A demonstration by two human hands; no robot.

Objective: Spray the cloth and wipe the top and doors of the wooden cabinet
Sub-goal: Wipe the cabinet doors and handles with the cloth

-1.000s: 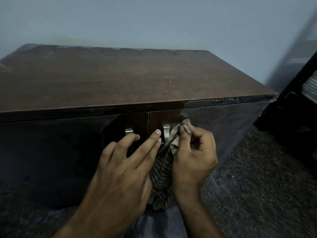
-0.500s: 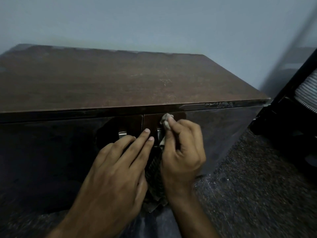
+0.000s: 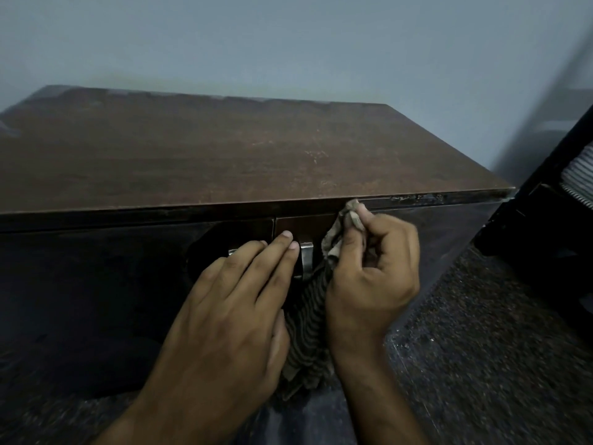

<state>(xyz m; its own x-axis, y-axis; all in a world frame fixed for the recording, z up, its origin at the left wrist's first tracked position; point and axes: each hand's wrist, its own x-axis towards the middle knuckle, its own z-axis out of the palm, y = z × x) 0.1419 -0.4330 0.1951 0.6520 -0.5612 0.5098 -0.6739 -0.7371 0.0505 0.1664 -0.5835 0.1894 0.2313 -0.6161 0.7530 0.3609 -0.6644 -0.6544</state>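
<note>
**Wiping the door's top edge**

The right hand pinches one cloth, its bunched tip against the right door just under the cabinet top, likely to work the seam. The left hand lies flat, fingers together, probably steadying the doors. Two handles show; one is mostly hidden.

a pale blue-grey wall is standing behind, a dark speckled floor is stretching along the right, and a black piece of furniture is leaning in at the right edge.
</note>
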